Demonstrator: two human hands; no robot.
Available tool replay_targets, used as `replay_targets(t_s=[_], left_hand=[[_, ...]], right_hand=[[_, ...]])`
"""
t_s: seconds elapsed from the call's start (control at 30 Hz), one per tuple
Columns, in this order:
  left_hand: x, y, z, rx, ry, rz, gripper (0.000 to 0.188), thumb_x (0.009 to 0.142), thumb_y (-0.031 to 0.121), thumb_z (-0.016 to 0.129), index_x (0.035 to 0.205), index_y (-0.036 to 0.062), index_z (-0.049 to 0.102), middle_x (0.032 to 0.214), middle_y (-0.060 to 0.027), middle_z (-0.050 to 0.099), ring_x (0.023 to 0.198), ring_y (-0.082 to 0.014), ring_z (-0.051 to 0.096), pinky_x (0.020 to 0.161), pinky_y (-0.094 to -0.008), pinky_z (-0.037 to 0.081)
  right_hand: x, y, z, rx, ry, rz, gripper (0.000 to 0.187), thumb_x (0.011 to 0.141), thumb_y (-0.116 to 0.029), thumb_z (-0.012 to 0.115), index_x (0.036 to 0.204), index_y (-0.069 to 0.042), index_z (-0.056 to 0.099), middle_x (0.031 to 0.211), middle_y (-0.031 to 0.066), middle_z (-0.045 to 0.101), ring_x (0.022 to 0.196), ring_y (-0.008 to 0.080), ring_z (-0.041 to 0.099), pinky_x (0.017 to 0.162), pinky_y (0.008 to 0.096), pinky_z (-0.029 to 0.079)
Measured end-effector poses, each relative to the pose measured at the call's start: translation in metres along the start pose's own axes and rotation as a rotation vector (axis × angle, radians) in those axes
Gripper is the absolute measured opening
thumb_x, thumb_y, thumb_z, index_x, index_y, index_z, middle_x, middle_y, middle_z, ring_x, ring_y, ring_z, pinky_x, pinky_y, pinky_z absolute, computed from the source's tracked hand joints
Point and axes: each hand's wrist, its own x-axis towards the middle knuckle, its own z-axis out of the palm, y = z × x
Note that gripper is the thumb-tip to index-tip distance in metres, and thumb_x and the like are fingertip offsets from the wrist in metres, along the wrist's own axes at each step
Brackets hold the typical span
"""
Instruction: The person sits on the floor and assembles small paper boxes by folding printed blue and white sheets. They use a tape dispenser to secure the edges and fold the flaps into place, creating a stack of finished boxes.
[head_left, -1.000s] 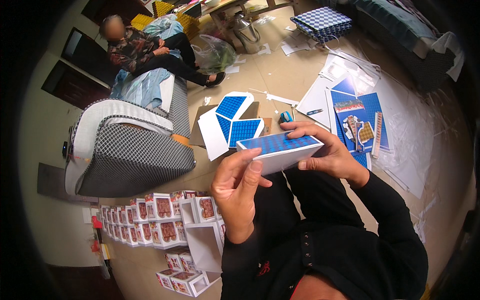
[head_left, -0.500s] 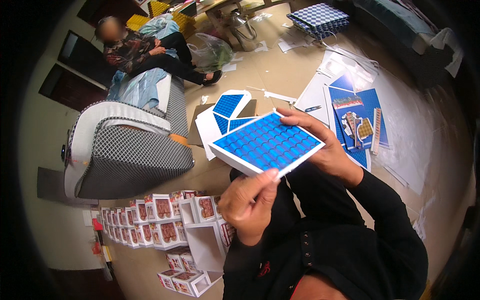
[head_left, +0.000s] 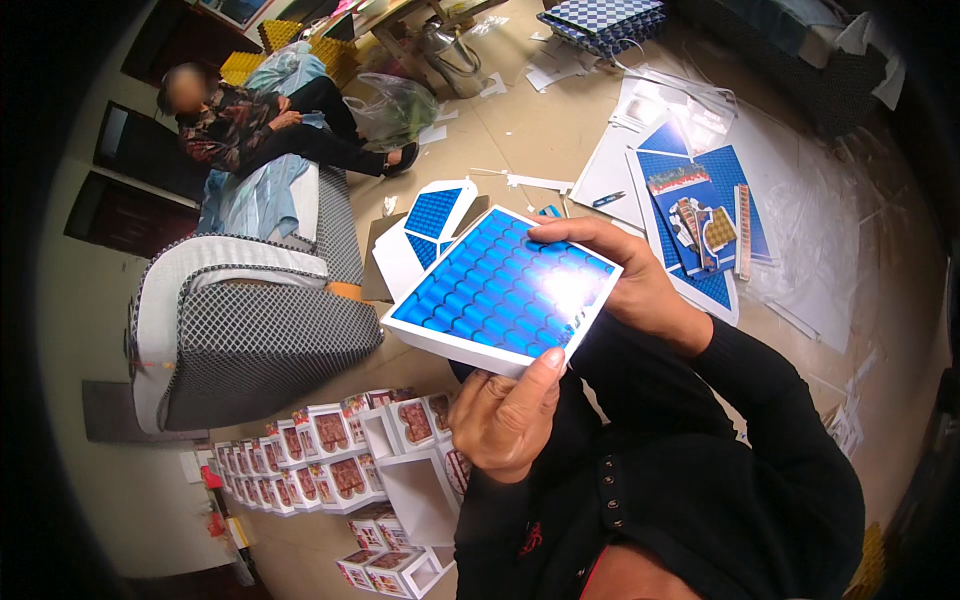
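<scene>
Above my lap I hold a shallow folded card panel (head_left: 480, 290), printed with blue roof tiles and edged in white. My left hand (head_left: 505, 415) pinches its near edge, thumb on top and fingers underneath. At the right corner my right hand (head_left: 640, 285) grips it, its fingers partly hidden below. Light glares off the panel's right side. Behind it lies a flat blue-and-white card cutout (head_left: 432, 212), partly covered. To the right, printed blue card sheets (head_left: 745, 185) carry smaller cut pieces (head_left: 718, 230). A dark pen-like tool (head_left: 608, 200) lies beside them.
Rows of white printed boxes (head_left: 330, 430) stand on the floor at lower left. A grey patterned sofa (head_left: 260, 340) is at left, with a person (head_left: 240, 125) seated beyond. A metal kettle (head_left: 450, 55), a checked blue box (head_left: 605, 22) and clear plastic sheeting (head_left: 820, 240) lie farther out.
The panel has turned and tipped so its tiled face shows more fully and catches glare. Both hands keep hold of it. The whole view has shifted slightly.
</scene>
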Motion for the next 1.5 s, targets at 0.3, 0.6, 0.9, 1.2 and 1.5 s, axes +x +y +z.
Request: replay_targets(t_s=[0.3, 0.6, 0.9, 1.2, 1.5], left_hand=[[0.000, -0.022, -0.005, 0.113, 0.295, -0.435, 0.017, 0.093, 0.000, 0.058, 0.109, -0.0058, 0.061, 0.100, -0.0192, 0.066, 0.082, -0.0230, 0.069, 0.074, -0.0291, 0.061], [0.067, -0.072, 0.039, -0.055, 0.385, -0.318, 0.017, 0.093, 0.004, 0.061, 0.108, -0.0038, 0.063, 0.105, -0.0183, 0.068, 0.089, -0.0222, 0.070, 0.075, -0.0275, 0.062], [0.068, -0.126, 0.087, 0.002, 0.405, -0.348, 0.018, 0.090, -0.006, 0.061, 0.107, -0.0097, 0.061, 0.093, -0.0209, 0.068, 0.081, -0.0231, 0.069, 0.073, -0.0279, 0.059], [0.047, -0.163, 0.067, 0.388, 0.391, -0.387, 0.030, 0.100, 0.021, 0.049, 0.114, -0.0056, 0.054, 0.090, -0.0181, 0.065, 0.081, -0.0240, 0.072, 0.075, -0.0308, 0.061], [0.028, -0.189, 0.061, 0.477, 0.184, -0.374, 0.035, 0.104, 0.024, 0.037, 0.123, -0.0039, 0.048, 0.110, -0.0159, 0.057, 0.073, -0.0160, 0.067, 0.071, -0.0306, 0.060]], right_hand=[[0.017, 0.029, -0.045, 0.075, 0.246, 0.207, 0.038, 0.094, -0.014, 0.060, 0.131, -0.004, 0.053, 0.132, 0.0118, 0.058, 0.116, 0.0199, 0.059, 0.094, 0.0324, 0.048], [-0.001, 0.199, -0.160, 0.015, 0.457, 0.772, 0.025, 0.089, -0.013, 0.060, 0.114, -0.009, 0.059, 0.103, 0.0015, 0.065, 0.090, 0.0113, 0.062, 0.081, 0.0284, 0.048], [0.025, 0.334, -0.184, -0.200, 0.381, 1.048, 0.037, 0.085, -0.007, 0.059, 0.122, -0.006, 0.056, 0.091, 0.0069, 0.062, 0.076, 0.0155, 0.063, 0.065, 0.0316, 0.054], [0.053, 0.434, -0.208, -0.241, 0.435, 1.161, 0.046, 0.086, -0.011, 0.061, 0.129, -0.005, 0.048, 0.089, 0.0131, 0.063, 0.067, 0.0229, 0.068, 0.059, 0.0382, 0.059], [0.075, 0.446, -0.224, -0.238, 0.379, 1.313, 0.024, 0.092, -0.021, 0.059, 0.113, -0.008, 0.056, 0.089, 0.0092, 0.065, 0.077, 0.0216, 0.070, 0.069, 0.0352, 0.058]])
